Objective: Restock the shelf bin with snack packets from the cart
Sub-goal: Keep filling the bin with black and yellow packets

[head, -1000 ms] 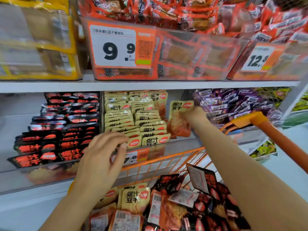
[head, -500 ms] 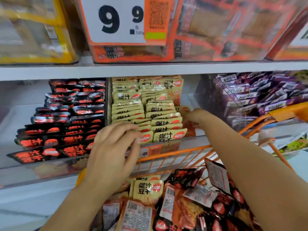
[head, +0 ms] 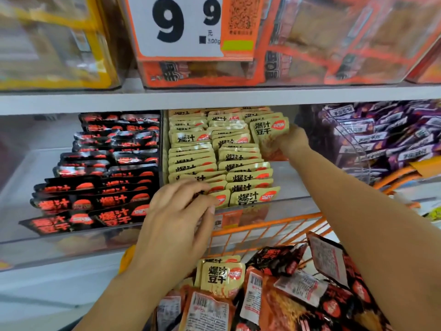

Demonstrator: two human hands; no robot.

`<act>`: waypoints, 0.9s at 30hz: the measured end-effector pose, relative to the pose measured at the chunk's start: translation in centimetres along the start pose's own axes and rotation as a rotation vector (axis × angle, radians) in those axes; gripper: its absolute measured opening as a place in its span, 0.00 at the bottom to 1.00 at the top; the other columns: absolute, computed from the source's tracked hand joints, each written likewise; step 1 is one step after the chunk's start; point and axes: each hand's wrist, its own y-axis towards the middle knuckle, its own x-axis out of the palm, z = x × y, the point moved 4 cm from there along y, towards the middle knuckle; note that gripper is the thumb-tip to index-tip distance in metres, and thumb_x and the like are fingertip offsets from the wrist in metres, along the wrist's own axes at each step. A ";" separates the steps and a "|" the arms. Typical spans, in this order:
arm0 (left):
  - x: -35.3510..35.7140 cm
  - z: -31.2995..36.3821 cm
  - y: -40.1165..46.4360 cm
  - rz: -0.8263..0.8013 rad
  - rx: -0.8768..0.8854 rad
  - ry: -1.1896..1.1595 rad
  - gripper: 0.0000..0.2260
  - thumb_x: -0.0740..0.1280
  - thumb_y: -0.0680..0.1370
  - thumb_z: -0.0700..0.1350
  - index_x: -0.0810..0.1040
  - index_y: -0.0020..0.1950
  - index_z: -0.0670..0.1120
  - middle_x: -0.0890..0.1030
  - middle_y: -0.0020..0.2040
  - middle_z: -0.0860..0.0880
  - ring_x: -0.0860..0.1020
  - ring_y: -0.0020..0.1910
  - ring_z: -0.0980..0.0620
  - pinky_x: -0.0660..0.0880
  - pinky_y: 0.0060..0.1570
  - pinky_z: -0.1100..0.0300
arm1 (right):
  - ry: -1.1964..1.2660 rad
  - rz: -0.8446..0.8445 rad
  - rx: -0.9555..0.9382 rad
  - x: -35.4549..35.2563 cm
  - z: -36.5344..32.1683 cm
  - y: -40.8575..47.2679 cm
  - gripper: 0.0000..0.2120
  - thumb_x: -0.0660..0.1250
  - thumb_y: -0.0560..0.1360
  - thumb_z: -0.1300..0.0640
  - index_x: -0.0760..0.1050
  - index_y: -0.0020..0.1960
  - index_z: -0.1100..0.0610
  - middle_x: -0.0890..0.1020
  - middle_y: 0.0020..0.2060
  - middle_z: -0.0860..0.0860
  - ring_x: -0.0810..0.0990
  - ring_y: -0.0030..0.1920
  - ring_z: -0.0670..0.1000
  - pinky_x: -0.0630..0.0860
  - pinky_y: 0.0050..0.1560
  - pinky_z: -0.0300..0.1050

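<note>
Right hand grips a beige foil snack packet at the clear shelf bin's back right, left hand resting fingers on front rows; a careless push could topple them.

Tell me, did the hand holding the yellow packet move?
Yes. The right hand carried the yellow packet from the front of the yellow stack toward the back of the bin, beside the rear packets.
</note>
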 end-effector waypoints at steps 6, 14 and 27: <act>0.2 -0.1 0.2 -0.022 -0.002 0.018 0.12 0.59 0.78 0.46 0.82 0.49 0.47 0.80 0.57 0.51 0.71 0.62 0.50 0.62 0.64 0.57 | 0.135 -0.045 0.076 2.7 1.4 0.3 0.17 0.74 0.69 0.55 0.78 0.55 0.59 0.83 0.50 0.57 0.81 0.48 0.56 0.80 0.46 0.51; 0.2 0.0 0.2 -0.022 0.007 0.036 0.12 0.59 0.78 0.46 0.83 0.48 0.47 0.80 0.57 0.51 0.71 0.63 0.50 0.60 0.65 0.57 | 0.069 -0.096 -0.055 2.8 0.5 -0.5 0.17 0.71 0.72 0.54 0.73 0.57 0.60 0.81 0.52 0.60 0.81 0.53 0.58 0.77 0.57 0.55; 0.2 -0.1 0.0 0.033 0.043 0.032 0.12 0.60 0.77 0.46 0.83 0.47 0.47 0.80 0.55 0.51 0.71 0.61 0.50 0.61 0.64 0.58 | 0.187 0.079 -0.043 -1.2 -0.4 -1.7 0.27 0.65 0.76 0.58 0.62 0.73 0.61 0.73 0.66 0.57 0.72 0.66 0.57 0.68 0.63 0.45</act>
